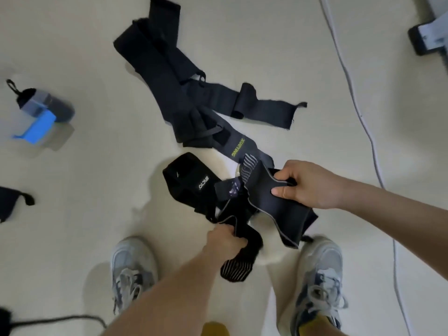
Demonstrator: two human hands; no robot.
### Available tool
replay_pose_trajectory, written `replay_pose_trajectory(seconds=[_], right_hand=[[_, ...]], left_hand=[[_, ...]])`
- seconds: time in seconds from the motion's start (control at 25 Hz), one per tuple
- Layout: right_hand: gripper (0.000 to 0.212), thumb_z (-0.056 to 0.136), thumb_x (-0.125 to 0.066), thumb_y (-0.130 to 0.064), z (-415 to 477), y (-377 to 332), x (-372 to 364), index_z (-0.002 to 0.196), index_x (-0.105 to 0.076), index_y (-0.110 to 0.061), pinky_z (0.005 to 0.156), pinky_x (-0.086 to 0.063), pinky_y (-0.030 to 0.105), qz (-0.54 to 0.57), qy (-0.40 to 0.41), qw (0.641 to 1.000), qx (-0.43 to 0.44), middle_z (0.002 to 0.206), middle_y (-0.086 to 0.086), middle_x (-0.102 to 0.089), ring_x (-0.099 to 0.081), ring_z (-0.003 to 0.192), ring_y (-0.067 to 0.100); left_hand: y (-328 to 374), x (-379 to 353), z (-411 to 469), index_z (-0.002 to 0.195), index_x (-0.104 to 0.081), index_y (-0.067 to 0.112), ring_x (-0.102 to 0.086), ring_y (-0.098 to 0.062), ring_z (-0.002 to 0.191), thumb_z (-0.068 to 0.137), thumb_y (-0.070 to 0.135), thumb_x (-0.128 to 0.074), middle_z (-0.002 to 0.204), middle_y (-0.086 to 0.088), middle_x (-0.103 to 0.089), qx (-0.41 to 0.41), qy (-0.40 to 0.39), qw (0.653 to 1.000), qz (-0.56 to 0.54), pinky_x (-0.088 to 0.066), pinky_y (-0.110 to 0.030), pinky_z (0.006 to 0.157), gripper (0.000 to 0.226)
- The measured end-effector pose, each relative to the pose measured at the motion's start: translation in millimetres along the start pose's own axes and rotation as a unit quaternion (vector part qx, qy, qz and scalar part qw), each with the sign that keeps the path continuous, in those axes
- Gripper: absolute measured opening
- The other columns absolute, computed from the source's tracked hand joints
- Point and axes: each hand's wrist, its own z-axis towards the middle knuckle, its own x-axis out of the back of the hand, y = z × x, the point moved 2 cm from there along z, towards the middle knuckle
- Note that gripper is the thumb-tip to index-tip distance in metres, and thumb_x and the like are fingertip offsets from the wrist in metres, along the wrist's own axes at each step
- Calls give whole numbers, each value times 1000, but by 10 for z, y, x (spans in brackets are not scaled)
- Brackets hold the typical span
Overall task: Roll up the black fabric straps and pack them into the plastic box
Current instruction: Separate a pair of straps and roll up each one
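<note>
The black strap [274, 204] is gripped by left hand [228, 238] and right hand [305, 185], long axis diagonal, just beside the strap pile [169, 76].

Black fabric straps [169, 76] lie unrolled in a tangled heap at upper centre, one of them printed with yellow-green lettering. A grey-edged strap [266, 200] hangs crumpled at lower centre.

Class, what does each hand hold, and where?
The right hand grips a black, grey-edged fabric strap by its upper edge; the left hand grips it near the striped end.
</note>
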Motion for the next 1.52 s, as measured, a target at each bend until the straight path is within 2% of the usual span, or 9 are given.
replay_pose_trajectory(seconds=[0.12,0.4,0.52,0.6,0.72,0.92,1.12,1.4,1.52], right_hand=[[22,93,-67,-25,-13,-131,333,83,-66,-5,79,-39,25,-12,72,996,45,107,11,-55,-57,91,24],[14,97,-62,-15,-966,-1423,1336,94,-75,-16,67,-57,23,211,233,934,170,87,0,-77,-71,74,10],[13,98,-61,-17,-1557,-2057,1411,95,-74,-19,67,-53,18,245,323,887,219,91,-5,-72,-68,73,3],[14,98,-60,-17,-1775,-2455,1287,99,-74,-18,76,-53,20,245,314,879,260,97,-5,-72,-69,82,5],[17,100,-58,-17,-1796,-2849,949,99,-73,-23,67,-54,19,304,247,881,265,87,-10,-76,-71,79,6],[46,99,-53,-41,-1200,-2730,412,62,-70,-21,61,-46,23,235,234,938,105,62,-9,-66,-61,60,11],[12,90,-66,-7,-397,-2303,-25,93,-75,-15,63,-43,14,156,240,958,25,70,-7,-62,-57,68,7],[25,98,-48,-21,525,-1679,-122,101,-71,-10,78,-49,33,-135,175,975,-24,108,12,-70,-64,100,31],[32,101,-45,-26,358,-2053,120,99,-67,-2,59,-49,26,173,197,963,-66,79,13,-68,-65,67,23]], left_hand=[[456,1079,-214,68,-63,16,-59,-21,66,60,29,-71,67,-4,-59,-73,-31,994,75,-49,-29,63,17],[1300,2604,-2187,87,-68,22,-65,-29,81,81,7,-65,84,-4,-66,-331,340,878,-70,-51,-30,67,17],[1031,2441,-3130,73,-74,14,-67,-22,61,95,36,-57,66,-7,-70,-338,231,892,-192,-54,-22,55,36],[804,2365,-3629,77,-70,10,-58,-13,38,98,52,-48,50,-5,-64,-354,140,869,-317,-40,-14,36,52],[519,2384,-3901,96,-72,2,-72,-24,62,85,43,-72,78,-15,-75,-390,125,803,-433,-60,-29,59,42],[29,2735,-4047,57,-66,20,-63,-9,50,89,15,-71,55,5,-66,-473,359,711,-378,-51,-22,51,33],[-59,2714,-3906,98,-70,14,-74,-19,73,96,19,-62,85,-6,-77,-430,268,847,-161,-61,-34,70,9],[181,2885,-3870,94,-71,11,-73,-16,73,85,22,-56,81,-4,-76,-510,181,785,-303,-59,-26,67,21],[373,2870,-3640,94,-69,10,-73,-14,71,98,16,-50,78,-3,-76,-465,186,806,-316,-57,-24,62,20]])
